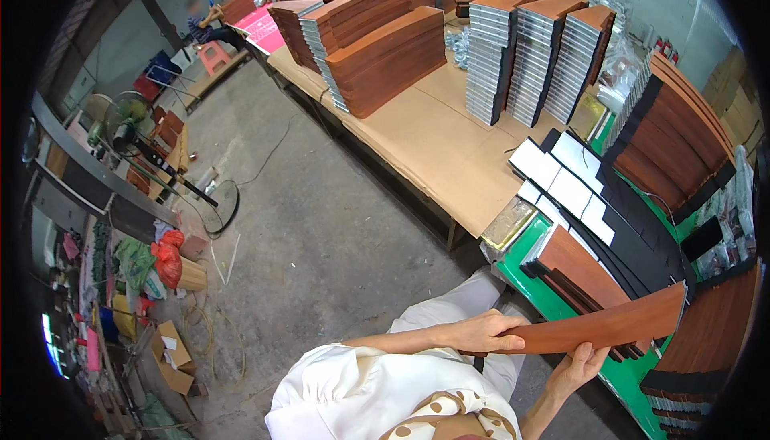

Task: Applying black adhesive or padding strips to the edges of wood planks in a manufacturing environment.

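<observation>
A curved, reddish-brown wood-look slat (609,324) is held in front of me, over the edge of a green-topped table (521,267). My left hand (491,334) is closed around its left end, thumb on top. Farther right, my right hand (579,369) grips its lower edge from beneath, with part of the fingers hidden behind it. Just beyond it, a few similar brown slats (573,259) lie on the green top. Black strips (642,227) and white sheets (561,179) lie beyond those.
Stacked brown slats (702,336) stand close on my right, with another stack (670,131) behind. Tall stacks (529,63) and long stacks (385,63) rest on a cardboard-covered table (433,159). A fan (132,131) stands on the left. A person (204,23) sits far back.
</observation>
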{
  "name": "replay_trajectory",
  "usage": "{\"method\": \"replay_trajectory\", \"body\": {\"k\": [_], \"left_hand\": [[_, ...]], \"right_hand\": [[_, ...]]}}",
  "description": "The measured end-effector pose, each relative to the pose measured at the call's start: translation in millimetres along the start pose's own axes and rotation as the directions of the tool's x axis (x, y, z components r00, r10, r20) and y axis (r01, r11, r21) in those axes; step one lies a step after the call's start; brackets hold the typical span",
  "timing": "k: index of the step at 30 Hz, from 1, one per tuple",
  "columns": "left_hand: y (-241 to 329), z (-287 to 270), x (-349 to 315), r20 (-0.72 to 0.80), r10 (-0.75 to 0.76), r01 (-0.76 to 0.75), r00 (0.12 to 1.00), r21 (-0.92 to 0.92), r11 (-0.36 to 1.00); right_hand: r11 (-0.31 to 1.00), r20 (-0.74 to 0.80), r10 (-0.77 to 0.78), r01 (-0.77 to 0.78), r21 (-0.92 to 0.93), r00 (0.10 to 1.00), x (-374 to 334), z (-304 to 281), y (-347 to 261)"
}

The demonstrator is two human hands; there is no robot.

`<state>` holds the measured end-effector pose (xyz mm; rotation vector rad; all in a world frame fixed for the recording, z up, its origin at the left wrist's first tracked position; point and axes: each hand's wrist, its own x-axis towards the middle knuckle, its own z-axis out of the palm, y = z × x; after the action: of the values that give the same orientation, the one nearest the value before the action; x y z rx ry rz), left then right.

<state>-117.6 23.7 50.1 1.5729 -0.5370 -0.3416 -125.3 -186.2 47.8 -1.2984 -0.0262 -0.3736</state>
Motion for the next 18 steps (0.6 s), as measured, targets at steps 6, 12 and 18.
{"method": "replay_trajectory", "body": {"k": [6,12,18], "left_hand": [[21,-5,-5,0.114,-0.306,0.292,0.945,0.119,0.949],[33,-24,-4,0.033,0.111,-0.098,0.993,0.755,0.649],[17,-32,15,-0.028,0.514,-0.243,0.857,0.858,0.452]], "right_hand": [[0.998,-0.136,0.048,-0.042,0.042,0.99,-5,-10,-9],[0.983,-0.499,0.13,-0.044,0.18,0.857,13,-18,-22],[0.948,-0.48,0.221,-0.071,0.31,0.849,31,-14,-21]]}}
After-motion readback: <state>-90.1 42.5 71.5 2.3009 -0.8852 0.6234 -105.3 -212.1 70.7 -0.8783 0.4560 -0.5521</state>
